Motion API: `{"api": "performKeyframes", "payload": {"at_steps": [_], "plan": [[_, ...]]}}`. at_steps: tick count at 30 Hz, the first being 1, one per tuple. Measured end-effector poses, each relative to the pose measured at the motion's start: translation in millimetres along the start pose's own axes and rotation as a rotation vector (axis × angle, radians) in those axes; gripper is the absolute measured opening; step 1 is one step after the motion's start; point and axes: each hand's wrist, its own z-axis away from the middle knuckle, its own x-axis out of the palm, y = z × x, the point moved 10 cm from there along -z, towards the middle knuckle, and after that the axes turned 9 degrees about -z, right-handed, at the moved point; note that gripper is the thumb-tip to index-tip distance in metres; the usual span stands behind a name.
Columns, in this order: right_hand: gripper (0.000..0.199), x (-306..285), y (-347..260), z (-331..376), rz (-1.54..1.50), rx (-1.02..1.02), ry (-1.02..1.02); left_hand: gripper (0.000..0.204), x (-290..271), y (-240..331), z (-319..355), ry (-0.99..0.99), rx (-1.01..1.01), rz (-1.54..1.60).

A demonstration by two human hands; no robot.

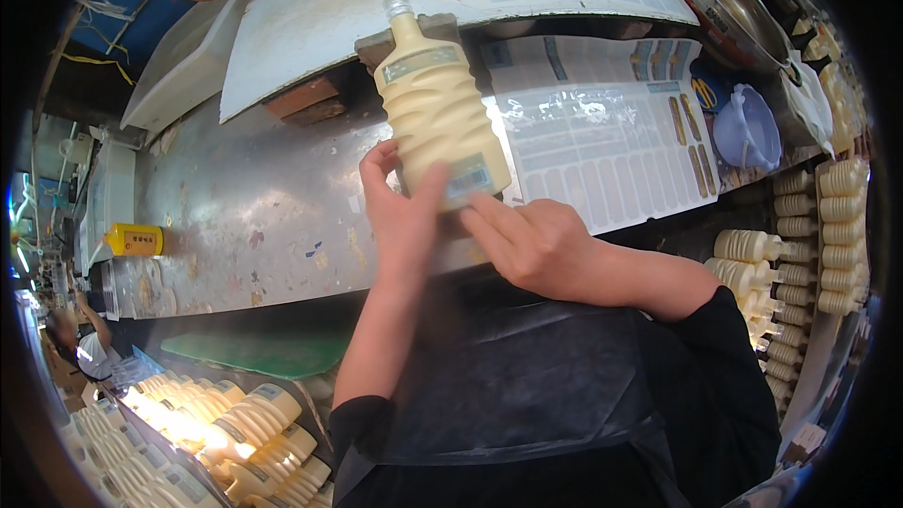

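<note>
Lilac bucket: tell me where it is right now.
In the head view, the lilac bucket is at the upper right, between the label sheet on its left and the white bag on its right.

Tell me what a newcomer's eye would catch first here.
Probably the cream, wavy-sided bottle at centre, with the left grip and right grip at its lower end. Next, the similar bottles massed at lower left. Then the bright yellow container near the metal table's left end.
</note>
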Motion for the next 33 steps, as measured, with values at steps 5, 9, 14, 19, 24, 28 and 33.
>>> {"api": "performKeyframes", "payload": {"at_steps": [5,9,14,19,24,28,33], "plan": [[0.021,-8,50,11,-0.272,0.254,0.063,0.065,-4,-2,5,0.034,-0.001,0.021],[0.049,37,117,36,-0.721,0.888,0.039,0.071,0,5,15,0.088,0.207,-0.19],[0.064,72,129,44,-0.851,1.058,-0.023,0.073,5,5,18,0.093,0.212,-0.154],[0.066,70,128,42,-0.81,1.056,-0.017,0.073,7,2,18,0.04,0.138,-0.005],[0.065,69,128,40,-0.775,1.058,-0.017,0.071,8,0,17,0.022,0.146,0.033],[0.064,68,127,40,-0.782,1.063,-0.009,0.071,8,0,17,0.02,0.144,0.06],[0.064,67,126,39,-0.768,1.058,0.003,0.072,8,1,17,0.012,0.132,0.09]]}}
